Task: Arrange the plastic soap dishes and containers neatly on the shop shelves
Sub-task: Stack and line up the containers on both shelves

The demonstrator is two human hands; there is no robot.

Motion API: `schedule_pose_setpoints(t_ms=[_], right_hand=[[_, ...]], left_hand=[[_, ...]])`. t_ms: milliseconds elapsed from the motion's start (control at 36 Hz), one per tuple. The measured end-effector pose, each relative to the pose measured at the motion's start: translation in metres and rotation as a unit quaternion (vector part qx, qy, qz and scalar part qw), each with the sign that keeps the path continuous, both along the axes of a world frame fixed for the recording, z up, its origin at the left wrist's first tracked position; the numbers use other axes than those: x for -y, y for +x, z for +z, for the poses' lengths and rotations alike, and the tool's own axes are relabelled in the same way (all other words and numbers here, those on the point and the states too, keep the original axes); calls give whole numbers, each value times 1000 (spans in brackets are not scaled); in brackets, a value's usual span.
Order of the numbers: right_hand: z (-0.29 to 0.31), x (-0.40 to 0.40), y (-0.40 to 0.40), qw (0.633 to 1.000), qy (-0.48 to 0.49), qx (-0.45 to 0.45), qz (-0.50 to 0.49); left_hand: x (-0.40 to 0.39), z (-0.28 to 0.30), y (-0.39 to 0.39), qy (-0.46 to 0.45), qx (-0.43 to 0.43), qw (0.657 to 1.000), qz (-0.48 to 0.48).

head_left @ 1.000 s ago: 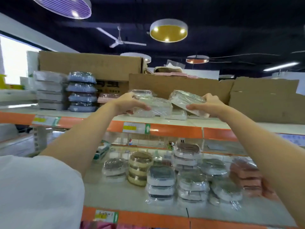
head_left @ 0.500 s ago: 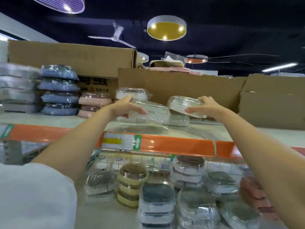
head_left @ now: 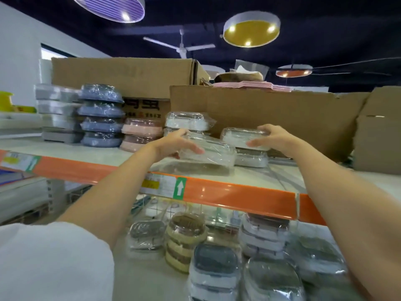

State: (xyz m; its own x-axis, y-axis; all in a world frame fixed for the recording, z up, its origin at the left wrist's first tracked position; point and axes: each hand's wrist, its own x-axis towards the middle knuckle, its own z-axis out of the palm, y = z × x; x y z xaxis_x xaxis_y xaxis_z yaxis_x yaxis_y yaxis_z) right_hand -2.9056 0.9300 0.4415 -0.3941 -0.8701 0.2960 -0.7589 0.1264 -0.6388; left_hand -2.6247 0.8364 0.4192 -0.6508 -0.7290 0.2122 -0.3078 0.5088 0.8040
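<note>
My left hand (head_left: 173,145) grips a clear-wrapped white soap dish (head_left: 213,153) just above the upper shelf (head_left: 121,157). My right hand (head_left: 272,137) holds a second wrapped white dish (head_left: 238,136) on top of another white dish (head_left: 251,159) standing on the shelf. Behind my left hand is a short stack of white dishes (head_left: 187,120). Pink dishes (head_left: 141,133), blue-grey dishes (head_left: 101,116) and grey dishes (head_left: 57,114) stand in stacks to the left.
Cardboard boxes (head_left: 271,114) line the back of the upper shelf. An orange price rail (head_left: 238,196) runs along its front edge. The lower shelf holds several stacks of wrapped dishes (head_left: 214,270) in tan, grey and white.
The view has moved closer to the shelf. My right hand has lowered its dish onto the white dish on the shelf. My left hand still holds its dish just above the shelf.
</note>
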Motion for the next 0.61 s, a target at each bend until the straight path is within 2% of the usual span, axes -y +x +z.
schedule_pose_setpoints(t_ms=[194, 389, 611], right_hand=[[-7, 0, 5, 996, 43, -73, 22], [-9, 0, 10, 994, 33, -108, 13], [-9, 2, 11, 993, 31, -115, -8]], left_hand=[[-4, -1, 6, -7, 16, 1000, -1], [-6, -1, 3, 3, 16, 1000, 0], [-13, 9, -13, 21, -31, 999, -30]])
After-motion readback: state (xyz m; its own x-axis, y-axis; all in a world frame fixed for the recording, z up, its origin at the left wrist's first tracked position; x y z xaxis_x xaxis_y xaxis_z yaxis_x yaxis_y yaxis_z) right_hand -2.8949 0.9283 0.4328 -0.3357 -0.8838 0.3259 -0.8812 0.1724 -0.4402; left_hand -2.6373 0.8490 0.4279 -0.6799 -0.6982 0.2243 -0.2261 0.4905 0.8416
